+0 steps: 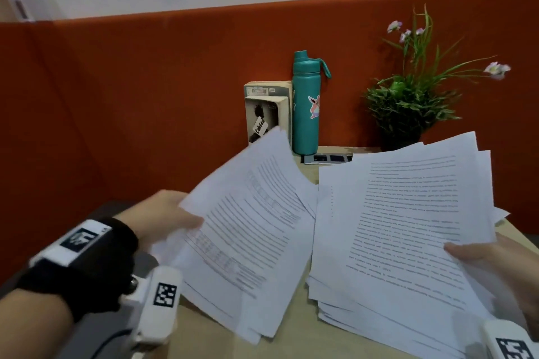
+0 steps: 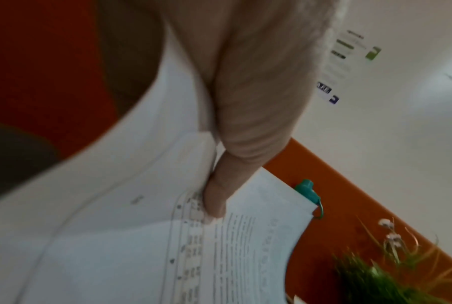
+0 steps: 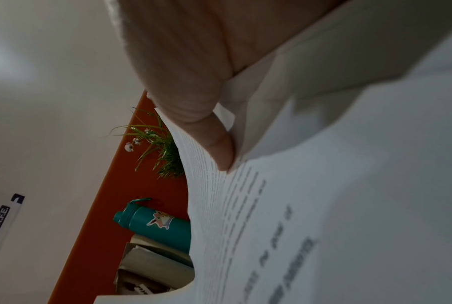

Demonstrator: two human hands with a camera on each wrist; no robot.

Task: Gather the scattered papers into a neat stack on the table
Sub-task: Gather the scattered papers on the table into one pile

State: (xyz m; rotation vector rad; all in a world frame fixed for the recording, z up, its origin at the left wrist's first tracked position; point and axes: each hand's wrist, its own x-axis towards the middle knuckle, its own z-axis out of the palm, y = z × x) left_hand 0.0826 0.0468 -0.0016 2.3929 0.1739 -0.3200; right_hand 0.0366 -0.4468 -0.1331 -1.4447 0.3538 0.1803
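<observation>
The left hand (image 1: 163, 214) pinches a loose sheaf of printed sheets (image 1: 248, 230) by its left edge, thumb on top, tilted up off the bench (image 1: 291, 326). Just right of it, edges nearly touching, the right hand (image 1: 495, 265) grips a thicker, fanned bundle (image 1: 408, 227) at its right edge. Both sheaves run long axis away from the person, so merging looks like a sideways slide together. The paper is thin, limp and curling, with corners splayed unevenly.
</observation>
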